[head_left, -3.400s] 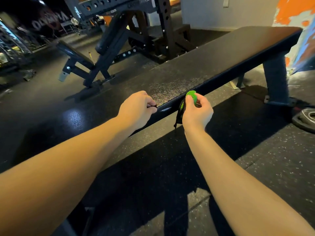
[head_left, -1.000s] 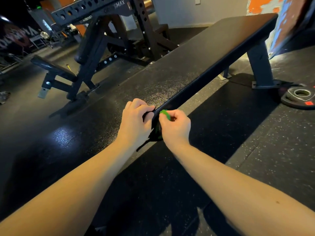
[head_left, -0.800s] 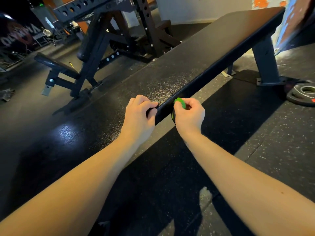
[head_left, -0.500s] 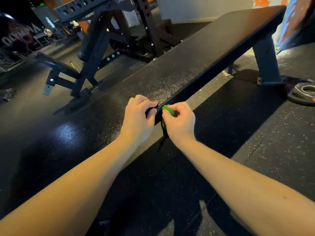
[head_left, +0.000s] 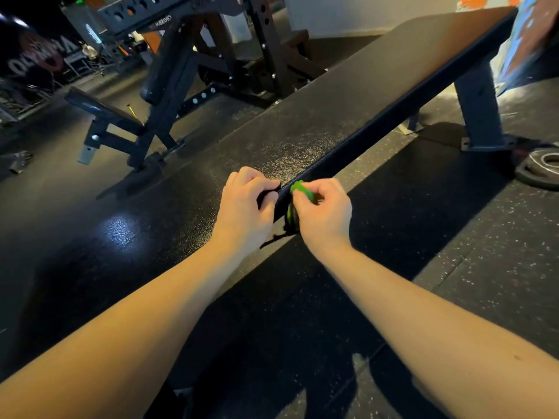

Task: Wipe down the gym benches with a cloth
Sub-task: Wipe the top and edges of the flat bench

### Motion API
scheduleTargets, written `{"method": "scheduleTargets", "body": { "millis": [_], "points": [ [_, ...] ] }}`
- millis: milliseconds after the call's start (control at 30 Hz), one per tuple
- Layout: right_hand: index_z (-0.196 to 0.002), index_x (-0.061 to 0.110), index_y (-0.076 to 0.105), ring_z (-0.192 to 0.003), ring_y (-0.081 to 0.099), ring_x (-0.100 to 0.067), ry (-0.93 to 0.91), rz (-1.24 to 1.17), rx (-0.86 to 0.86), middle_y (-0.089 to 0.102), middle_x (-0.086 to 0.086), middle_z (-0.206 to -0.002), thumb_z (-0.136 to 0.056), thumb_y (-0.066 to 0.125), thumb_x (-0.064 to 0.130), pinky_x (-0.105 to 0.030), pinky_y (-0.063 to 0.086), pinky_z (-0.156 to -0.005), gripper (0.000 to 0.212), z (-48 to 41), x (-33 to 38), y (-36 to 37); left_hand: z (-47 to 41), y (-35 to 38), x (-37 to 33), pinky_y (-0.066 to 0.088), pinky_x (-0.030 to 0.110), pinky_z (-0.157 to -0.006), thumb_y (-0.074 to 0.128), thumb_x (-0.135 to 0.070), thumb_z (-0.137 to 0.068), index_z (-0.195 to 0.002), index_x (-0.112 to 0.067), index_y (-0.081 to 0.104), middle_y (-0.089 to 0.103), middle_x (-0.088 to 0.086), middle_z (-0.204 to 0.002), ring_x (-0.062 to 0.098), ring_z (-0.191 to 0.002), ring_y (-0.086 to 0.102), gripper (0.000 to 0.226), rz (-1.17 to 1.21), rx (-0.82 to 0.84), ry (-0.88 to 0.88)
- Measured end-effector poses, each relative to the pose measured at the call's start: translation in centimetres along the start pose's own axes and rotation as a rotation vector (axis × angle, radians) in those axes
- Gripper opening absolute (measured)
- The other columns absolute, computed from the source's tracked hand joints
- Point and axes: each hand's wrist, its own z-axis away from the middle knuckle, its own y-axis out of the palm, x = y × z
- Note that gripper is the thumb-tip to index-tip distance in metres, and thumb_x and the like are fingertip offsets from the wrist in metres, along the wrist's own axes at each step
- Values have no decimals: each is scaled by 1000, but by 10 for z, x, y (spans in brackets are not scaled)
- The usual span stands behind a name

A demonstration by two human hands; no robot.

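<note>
A long flat black gym bench (head_left: 348, 116) runs from the lower left to the upper right. My right hand (head_left: 325, 213) grips a bunched green and black cloth (head_left: 298, 189) and holds it against the bench's near side edge. A dark tail of the cloth hangs below that hand. My left hand (head_left: 243, 204) sits right beside it on the bench's edge, fingers curled over the rim with something dark under them; whether that is the cloth or the padding I cannot tell.
A black adjustable bench (head_left: 121, 122) stands behind on the left, with a dark power rack (head_left: 257, 43) beyond it. A weight plate (head_left: 541, 170) lies on the speckled rubber floor at right, near the bench's leg (head_left: 481, 113). A white wall closes the back.
Over the last second my right hand has slid the cloth to and fro along the bench's side edge, near my left hand. My left hand has stayed on the rim.
</note>
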Motion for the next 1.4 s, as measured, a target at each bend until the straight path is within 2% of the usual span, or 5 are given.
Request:
{"method": "scheduleTargets", "body": {
  "millis": [233, 467, 700, 1067, 1400],
  "points": [
    [-113, 19, 72, -103, 61, -4, 232, -190, -319, 62, 7, -113, -97, 69, 26, -31, 53, -100, 18, -50, 3, -14, 0, 2, 2, 44, 30, -90, 65, -13, -97, -113, -15, 73, 55, -6, -107, 11, -101, 44, 18, 7, -2, 4],
    [-151, 23, 46, -100, 54, 5, 259, -197, -20, 46, 4, -124, -98, 67, 24, 3, 42, -74, 57, 24, 3, 16, -1, 1, 0, 32, 9, -86, 63, -13, -97, -113, -16, 73, 53, -7, -105, 9, -100, 43, 19, -21, 11, -21],
    [-126, 31, 62, -103, 63, -4, 311, -289, -309, 62, 8, -119, -88, 77, 23, -30, 58, -92, 42, -50, 0, -16, -1, -2, -2, 34, 15, -89, 63, -15, -98, -116, -18, 72, 51, -10, -106, 8, -103, 44, 20, -2, 39, -54],
    [-104, 25, 56, -94, 56, -4, 305, -228, -42, 53, 2, -114, -93, 69, 18, -20, 49, -80, 18, 22, 9, 22, -3, -3, -4, 37, 15, -88, 64, -13, -97, -112, -17, 72, 50, -9, -105, 9, -102, 44, 18, -9, 55, -69],
    [-106, 31, 59, -83, 60, -6, 338, -312, -332, 53, 0, -117, -96, 64, 17, -27, 55, -78, 18, -4, 25, 26, 27, -53, 7, 36, 27, -78, 71, -30, -94, -81, -34, 64, 52, -14, -90, 11, -91, 49, 15, -134, 118, -203]
  ]
}}
